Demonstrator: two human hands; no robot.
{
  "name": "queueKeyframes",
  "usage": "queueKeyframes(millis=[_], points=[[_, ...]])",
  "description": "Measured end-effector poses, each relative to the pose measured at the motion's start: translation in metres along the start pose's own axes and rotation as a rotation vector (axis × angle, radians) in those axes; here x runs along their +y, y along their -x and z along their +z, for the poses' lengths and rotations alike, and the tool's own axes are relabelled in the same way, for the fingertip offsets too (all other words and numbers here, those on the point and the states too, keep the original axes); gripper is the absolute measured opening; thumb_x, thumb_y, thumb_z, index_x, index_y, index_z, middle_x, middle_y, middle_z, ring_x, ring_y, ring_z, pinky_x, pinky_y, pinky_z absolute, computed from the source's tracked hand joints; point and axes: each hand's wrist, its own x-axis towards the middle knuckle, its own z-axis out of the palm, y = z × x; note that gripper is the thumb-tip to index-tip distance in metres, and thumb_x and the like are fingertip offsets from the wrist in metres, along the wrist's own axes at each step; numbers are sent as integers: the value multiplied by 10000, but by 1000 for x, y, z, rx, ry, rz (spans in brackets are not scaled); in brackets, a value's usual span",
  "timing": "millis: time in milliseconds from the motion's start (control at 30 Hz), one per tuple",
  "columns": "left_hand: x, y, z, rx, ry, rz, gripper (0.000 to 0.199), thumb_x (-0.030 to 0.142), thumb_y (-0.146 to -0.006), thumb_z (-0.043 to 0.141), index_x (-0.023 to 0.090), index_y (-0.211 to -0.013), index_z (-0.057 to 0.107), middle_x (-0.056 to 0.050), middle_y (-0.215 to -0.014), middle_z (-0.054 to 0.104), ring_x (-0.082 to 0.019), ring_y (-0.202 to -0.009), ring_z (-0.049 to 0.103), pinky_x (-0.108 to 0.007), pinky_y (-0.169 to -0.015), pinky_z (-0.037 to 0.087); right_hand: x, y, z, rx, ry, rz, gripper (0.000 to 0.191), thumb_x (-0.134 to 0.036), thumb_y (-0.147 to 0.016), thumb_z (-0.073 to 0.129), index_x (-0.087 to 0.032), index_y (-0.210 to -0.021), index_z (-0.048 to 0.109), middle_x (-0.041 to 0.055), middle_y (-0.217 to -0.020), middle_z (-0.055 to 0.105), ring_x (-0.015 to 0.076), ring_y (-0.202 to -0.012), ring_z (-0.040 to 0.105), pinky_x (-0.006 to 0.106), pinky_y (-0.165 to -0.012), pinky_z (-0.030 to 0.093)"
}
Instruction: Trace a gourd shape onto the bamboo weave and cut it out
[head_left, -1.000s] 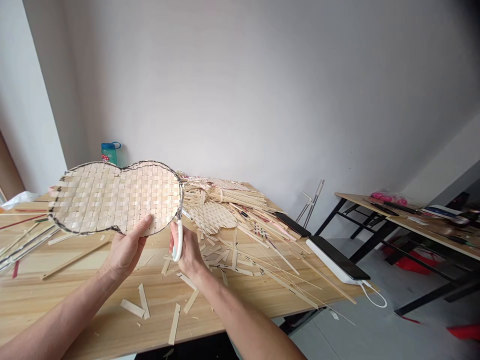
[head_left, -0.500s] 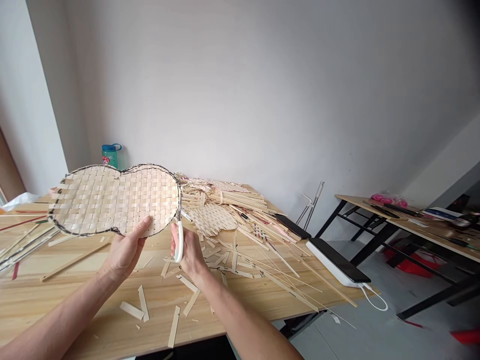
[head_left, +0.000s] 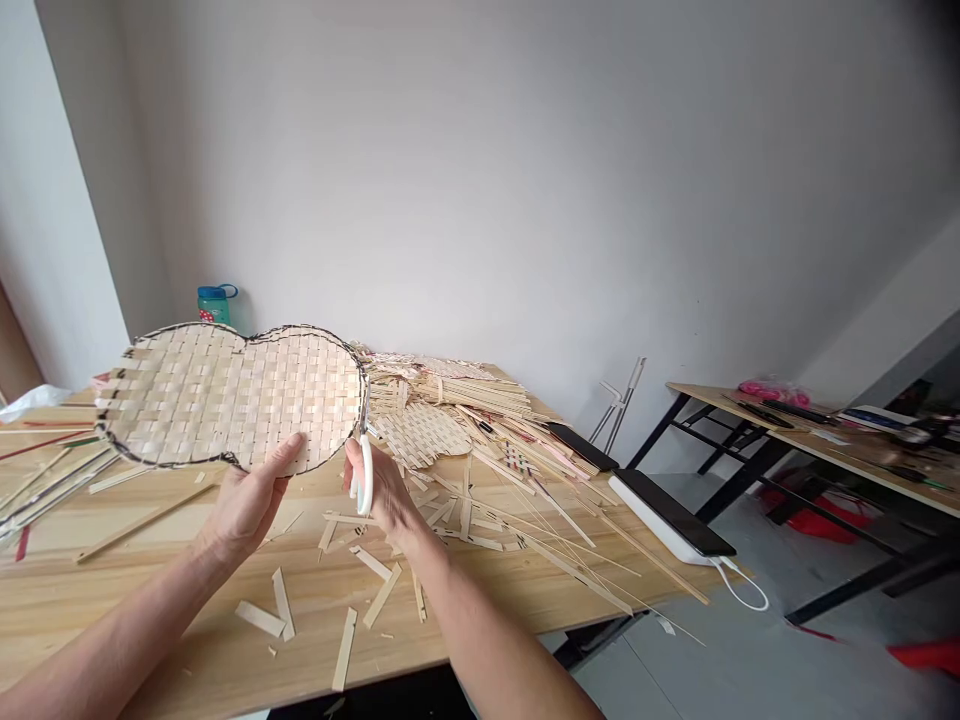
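Note:
A woven bamboo panel [head_left: 225,395], two rounded lobes with a dark line along the edge, is held up above the table. My left hand [head_left: 259,490] grips its lower edge near the middle, thumb on the front face and fingers hidden behind. In my right hand [head_left: 382,485] is a pair of scissors [head_left: 365,470] with white handles. The blades point upward against the panel's right edge; whether they are apart cannot be made out. Several cut strip pieces [head_left: 345,648] lie on the tabletop below.
Behind the hands lie a bundle of bamboo strips [head_left: 480,395] and another woven piece [head_left: 424,435]. A phone on a white power bank [head_left: 671,520] sits at the table's right edge with a cable. A blue-lidded bottle [head_left: 216,305] stands at the back left. A second table [head_left: 817,440] is at right.
My right hand and the scissors have shifted slightly right along the panel's edge. My left hand keeps the same hold. The whole view has moved a little.

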Motion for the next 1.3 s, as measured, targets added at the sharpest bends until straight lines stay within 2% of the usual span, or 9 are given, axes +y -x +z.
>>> queueKeyframes(millis=[267,533,867,1033,1300], points=[[-3,3,1,-48,-15,5,205,234,-672,919,179,-836,809,-129,-1094,820,-336,-1220,701,-307,-966,609,-2,-1,-3,51,-13,-27,656,-777,-966,332,-226,-649,494,-12,-614,525,165,-606,503,306,-627,384],[-3,4,3,-101,26,21,145,188,-707,896,183,-821,807,-122,-1031,826,-326,-1217,705,-321,-1000,601,-3,-2,-3,74,-34,-30,687,-749,-983,327,-224,-566,477,-18,-527,480,148,-552,487,292,-603,381],[-2,2,3,-70,51,12,125,139,-724,875,187,-814,804,-111,-1006,828,-318,-1219,707,-345,-1040,579,-2,-2,2,160,-102,20,637,-722,-946,470,-223,-549,470,-11,-500,502,130,-478,495,270,-517,382],[0,3,4,-39,61,-1,142,115,-716,875,190,-808,798,-111,-1001,829,-306,-1221,707,-324,-1040,574,-6,-1,4,198,-89,30,631,-678,-957,488,-227,-518,456,-10,-488,491,125,-448,489,265,-490,390],[1,3,4,-5,51,-21,149,92,-722,853,192,-817,798,-107,-1027,830,-306,-1234,699,-334,-1047,569,4,-5,6,210,-35,11,647,-713,-949,468,-227,-522,450,-6,-482,485,133,-450,483,269,-480,368]])
